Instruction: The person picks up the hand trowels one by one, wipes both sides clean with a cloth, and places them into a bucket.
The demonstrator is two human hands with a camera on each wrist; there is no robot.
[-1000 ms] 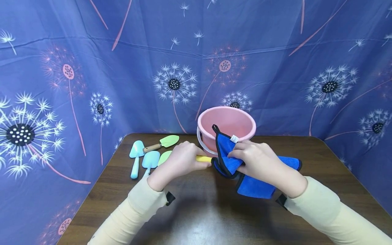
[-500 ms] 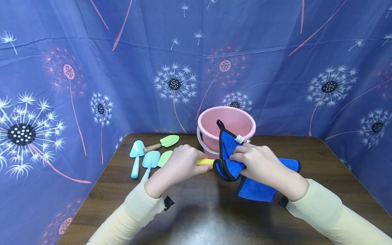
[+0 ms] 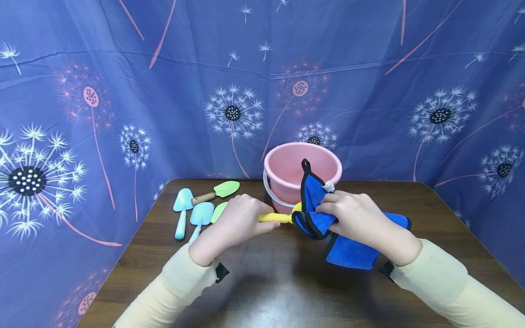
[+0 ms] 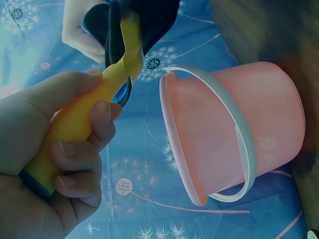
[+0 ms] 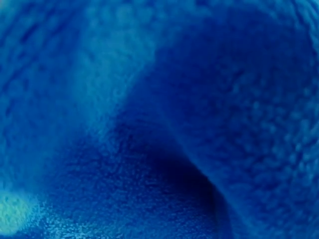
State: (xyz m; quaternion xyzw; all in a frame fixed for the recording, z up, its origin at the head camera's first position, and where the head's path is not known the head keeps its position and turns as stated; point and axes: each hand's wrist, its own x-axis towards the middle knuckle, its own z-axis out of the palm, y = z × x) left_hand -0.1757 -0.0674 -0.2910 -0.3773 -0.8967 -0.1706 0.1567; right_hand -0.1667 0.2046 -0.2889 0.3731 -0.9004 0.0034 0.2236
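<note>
My left hand (image 3: 239,221) grips a yellow trowel (image 3: 275,217) by its handle, fingers curled round it in the left wrist view. The trowel's far end goes into a blue cloth (image 3: 354,253) with black edging, so most of its blade is hidden; a bit of yellow shows beside the fold. With bent fingers, my right hand (image 3: 358,216) holds the folded cloth around that end, its loose part hanging down below the wrist. Blue cloth (image 5: 99,174) fills the whole right wrist view. Both hands are in front of a pink bucket (image 3: 283,190).
On the left of the dark wooden table (image 3: 262,282) lie two light blue trowels, one (image 3: 183,200) beside the other (image 3: 202,213). A green trowel (image 3: 227,188) with a wooden handle lies behind; another green blade (image 3: 219,211) is partly hidden by the left hand. A patterned curtain (image 3: 184,91) hangs behind.
The right hand and cloth have shifted slightly right, away from the left hand. More of the yellow handle and a bit of blade now show between the hands.
</note>
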